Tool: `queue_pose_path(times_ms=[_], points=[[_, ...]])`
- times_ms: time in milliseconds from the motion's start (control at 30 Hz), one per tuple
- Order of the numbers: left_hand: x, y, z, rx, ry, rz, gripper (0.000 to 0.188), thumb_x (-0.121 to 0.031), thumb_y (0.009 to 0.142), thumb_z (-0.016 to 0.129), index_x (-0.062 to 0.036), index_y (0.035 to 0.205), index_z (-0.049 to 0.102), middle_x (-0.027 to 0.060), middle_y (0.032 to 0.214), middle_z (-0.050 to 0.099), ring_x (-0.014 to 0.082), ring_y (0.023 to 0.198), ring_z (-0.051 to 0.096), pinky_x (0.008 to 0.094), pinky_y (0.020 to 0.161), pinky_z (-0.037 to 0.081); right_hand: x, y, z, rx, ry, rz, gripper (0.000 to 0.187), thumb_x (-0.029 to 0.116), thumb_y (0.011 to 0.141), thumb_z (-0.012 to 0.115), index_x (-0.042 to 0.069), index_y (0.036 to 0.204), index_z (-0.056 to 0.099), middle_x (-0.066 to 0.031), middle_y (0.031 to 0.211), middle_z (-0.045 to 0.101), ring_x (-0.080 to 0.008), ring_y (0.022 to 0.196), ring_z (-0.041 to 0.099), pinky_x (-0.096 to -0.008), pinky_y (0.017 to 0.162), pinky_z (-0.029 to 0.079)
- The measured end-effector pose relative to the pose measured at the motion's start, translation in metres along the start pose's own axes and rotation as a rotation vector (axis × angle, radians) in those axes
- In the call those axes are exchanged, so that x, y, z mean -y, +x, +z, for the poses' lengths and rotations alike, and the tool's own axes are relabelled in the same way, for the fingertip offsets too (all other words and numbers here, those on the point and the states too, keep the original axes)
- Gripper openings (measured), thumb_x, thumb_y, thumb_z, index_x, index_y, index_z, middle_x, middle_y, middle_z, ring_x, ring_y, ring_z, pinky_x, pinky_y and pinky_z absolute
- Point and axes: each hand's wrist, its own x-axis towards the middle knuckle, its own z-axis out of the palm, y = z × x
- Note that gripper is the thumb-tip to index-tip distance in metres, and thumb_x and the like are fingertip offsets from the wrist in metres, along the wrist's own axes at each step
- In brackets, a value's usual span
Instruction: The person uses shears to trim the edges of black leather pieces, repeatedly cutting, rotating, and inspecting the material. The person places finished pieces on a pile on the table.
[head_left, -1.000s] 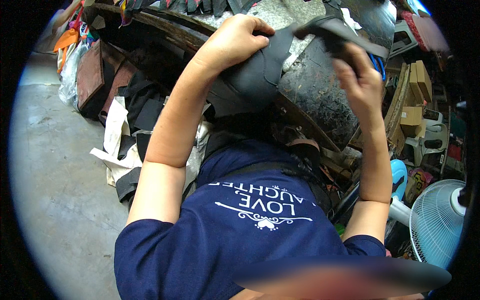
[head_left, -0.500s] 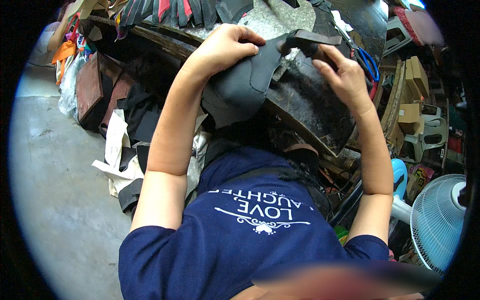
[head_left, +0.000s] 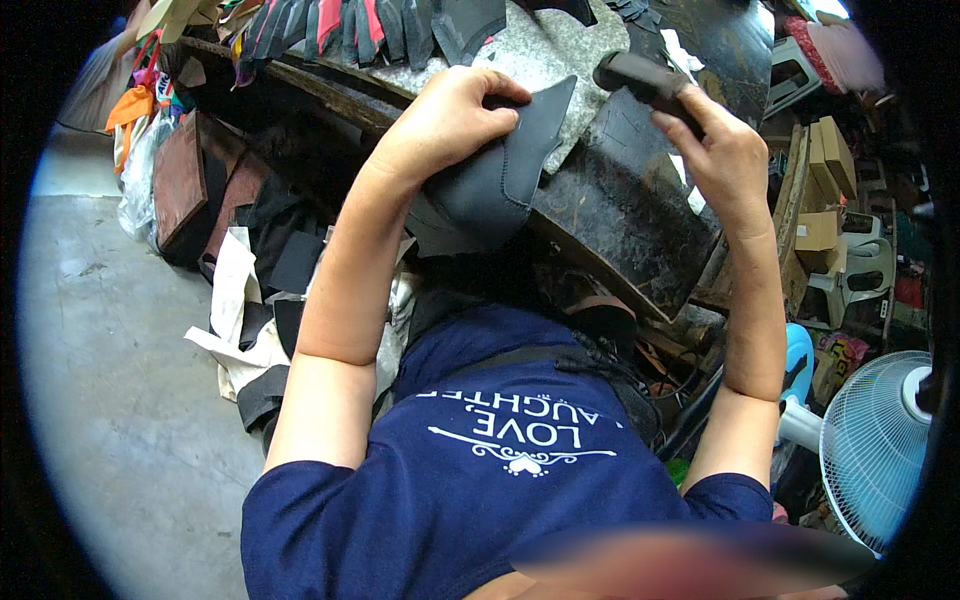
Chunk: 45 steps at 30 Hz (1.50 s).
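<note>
Our left hand (head_left: 458, 118) pinches the black stitched panel (head_left: 487, 183) over the surface's (head_left: 640, 225) near edge; our right hand (head_left: 724, 158) grips a dark hammer-like tool (head_left: 642, 82) just beside it. We seem to be hammering; another tap calls for a steady panel.

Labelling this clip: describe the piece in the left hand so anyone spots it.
Find the dark workbench beyond the navy shirt. At its near edge, the left hand holds a broad black piece. Unlike the strips behind, it has a curved stitched seam.
</note>
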Motion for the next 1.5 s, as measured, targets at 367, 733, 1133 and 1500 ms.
queue_pose_path(times_ms=[367,733,1133,1500], points=[[-0.003,0.000,-0.002,0.014,-0.001,-0.026,0.035,-0.009,0.077,0.061,0.0031,0.109,0.068,0.0174,0.102,0.070,0.0225,0.093,0.068,0.0302,0.088,0.051,0.000,0.013,0.006,-0.002,-0.009,0.095,0.044,0.042,0.089,0.063,0.016,0.124,0.061,-0.0175,0.095,0.070,-0.0308,0.084,0.070,-0.0386,0.073,0.054],[0.001,-0.001,-0.004,0.019,-0.016,-0.008,0.034,-0.012,0.079,0.061,0.0047,0.107,0.068,0.0191,0.100,0.071,0.0230,0.093,0.068,0.0312,0.089,0.049,-0.012,-0.005,0.019,-0.096,0.004,0.086,0.040,0.034,0.086,0.065,0.025,0.124,0.061,-0.0113,0.095,0.069,-0.0311,0.083,0.067,-0.0393,0.068,0.052],[-0.064,0.008,0.015,-0.339,-1.134,-0.030,0.036,-0.001,0.091,0.052,0.0035,0.127,0.055,0.0133,0.110,0.065,0.0139,0.088,0.065,0.0253,0.081,0.054,0.040,-0.037,-0.018,0.139,0.777,-0.171,0.052,0.038,0.087,0.067,0.004,0.125,0.058,-0.0176,0.108,0.063,-0.0333,0.103,0.059,-0.0386,0.093,0.045],[-0.013,0.023,0.043,-0.530,0.420,0.259,0.042,-0.019,0.087,0.066,-0.0064,0.126,0.056,0.0156,0.112,0.057,0.0301,0.105,0.054,0.0377,0.091,0.044,-0.025,0.000,-0.087,-0.314,0.535,0.022,0.041,0.018,0.093,0.059,0.000,0.129,0.051,-0.0140,0.109,0.065,-0.0190,0.098,0.062,-0.0325,0.089,0.047]])
